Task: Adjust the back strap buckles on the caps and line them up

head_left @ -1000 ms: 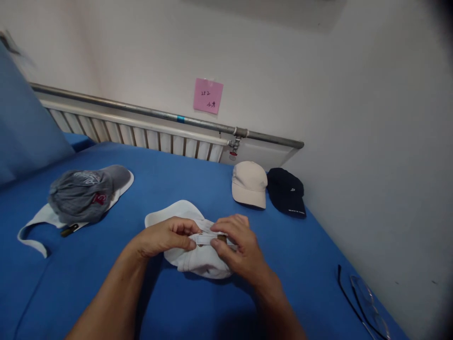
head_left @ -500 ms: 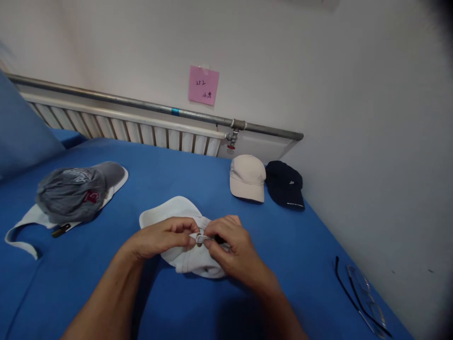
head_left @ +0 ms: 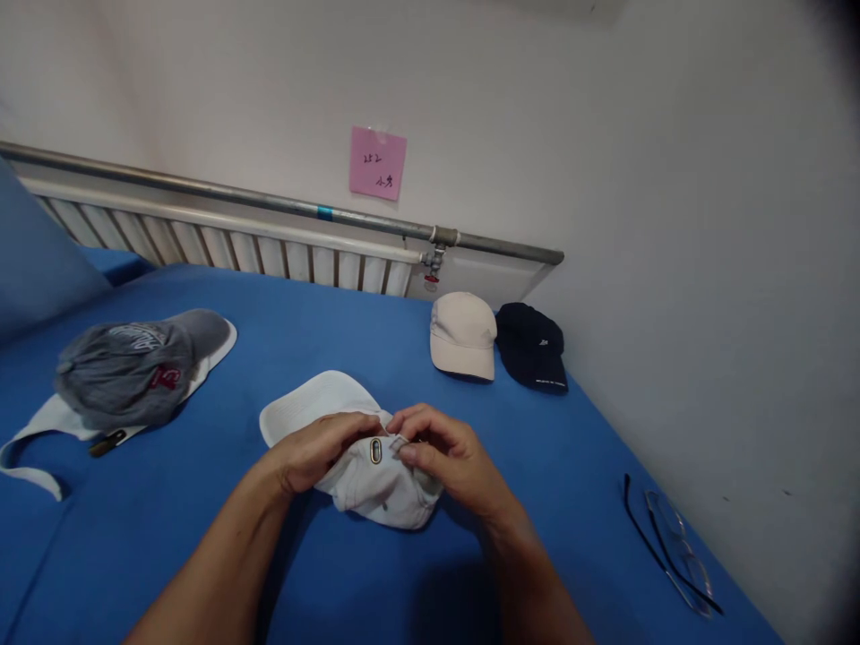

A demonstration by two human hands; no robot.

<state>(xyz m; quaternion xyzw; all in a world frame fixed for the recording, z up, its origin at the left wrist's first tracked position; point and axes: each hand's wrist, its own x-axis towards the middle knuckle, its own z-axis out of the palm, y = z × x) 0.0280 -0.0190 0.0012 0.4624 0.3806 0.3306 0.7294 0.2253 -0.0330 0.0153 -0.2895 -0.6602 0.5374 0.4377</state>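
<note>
A white cap [head_left: 386, 493] lies on the blue surface with its brim pointing to the upper left. An oval metal buckle [head_left: 376, 451] shows on its near side, between my hands. My left hand [head_left: 322, 448] grips the cap's left side, fingers bent over the edge and the fingertips partly hidden. With thumb and fingers pinched, my right hand [head_left: 436, 448] holds the cap's strap end just right of the buckle.
A grey cap [head_left: 127, 372] sits on a white item with a long strap [head_left: 30, 475] at the left. A beige cap [head_left: 463, 336] and a navy cap [head_left: 532, 348] stand at the back. Eyeglasses [head_left: 672, 546] lie at the right edge, by the wall. Behind runs a radiator [head_left: 269, 255].
The strap has come away from the buckle, which now shows bare. My left hand has shifted from the buckle to the cap's side. The view has turned slightly right.
</note>
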